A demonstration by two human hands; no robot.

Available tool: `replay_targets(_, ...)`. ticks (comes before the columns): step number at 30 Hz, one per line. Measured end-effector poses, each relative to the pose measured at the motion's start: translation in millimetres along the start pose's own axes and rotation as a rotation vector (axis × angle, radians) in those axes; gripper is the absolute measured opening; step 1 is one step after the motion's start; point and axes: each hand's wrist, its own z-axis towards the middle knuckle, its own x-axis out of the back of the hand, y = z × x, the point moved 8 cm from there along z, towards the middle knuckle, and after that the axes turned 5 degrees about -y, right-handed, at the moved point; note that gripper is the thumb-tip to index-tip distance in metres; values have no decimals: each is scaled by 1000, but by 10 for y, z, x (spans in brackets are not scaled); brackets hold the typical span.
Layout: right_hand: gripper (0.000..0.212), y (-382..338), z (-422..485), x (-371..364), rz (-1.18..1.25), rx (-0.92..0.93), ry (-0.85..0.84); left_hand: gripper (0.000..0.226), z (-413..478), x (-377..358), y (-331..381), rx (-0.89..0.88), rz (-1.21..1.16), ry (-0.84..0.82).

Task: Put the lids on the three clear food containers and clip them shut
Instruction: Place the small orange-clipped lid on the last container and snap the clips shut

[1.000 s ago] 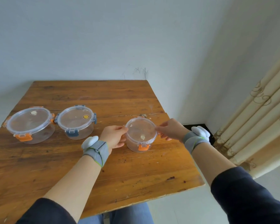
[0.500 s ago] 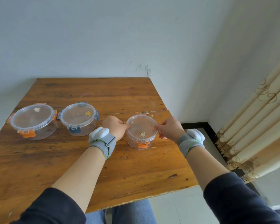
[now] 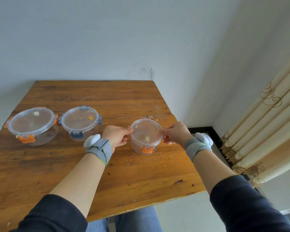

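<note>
Three clear round containers stand lidded on the wooden table (image 3: 94, 166). The large container (image 3: 33, 126) with orange clips is at the far left. Beside it is the middle container (image 3: 80, 123) with blue clips. The small container (image 3: 146, 136) with orange clips stands to the right, its front clip folded down. My left hand (image 3: 116, 136) presses on its left side clip, thumb on the lid's rim. My right hand (image 3: 175, 133) pinches its right side clip. Both side clips are hidden by my fingers.
The table's right edge (image 3: 182, 143) runs close behind my right hand, with floor below. A beige curtain (image 3: 266, 128) hangs at the right. A pale wall (image 3: 107, 39) stands behind the table's far edge.
The view has tipped a little and the hands have stayed on the small container's sides. My fingers have closed tighter onto its two side clips.
</note>
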Motion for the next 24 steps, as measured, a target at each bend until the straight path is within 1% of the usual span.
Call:
replay_targets(5,36,33,-9,-56,93,-32,-32,23,-5,-12,-38,50,-69,-91)
replay_targets(8,38,21,11,-20,40,-15,-6,21,-19,-25,-45,69,-103,-126)
replay_targets(11,38,-30,13,3,-45,10,14,22,-19,-38,-51,72,-117,-124)
replay_targets(14,37,-55,10,-10,-50,8,7,24,-13,-21,-39,54,-101,-108)
replay_targets(18,37,-38,20,-31,26,-38,-35,26,9,17,52,-22,11,-37)
replay_targets(24,35,-66,30,-54,36,-33,-63,42,52,53,114,-26,244,-5)
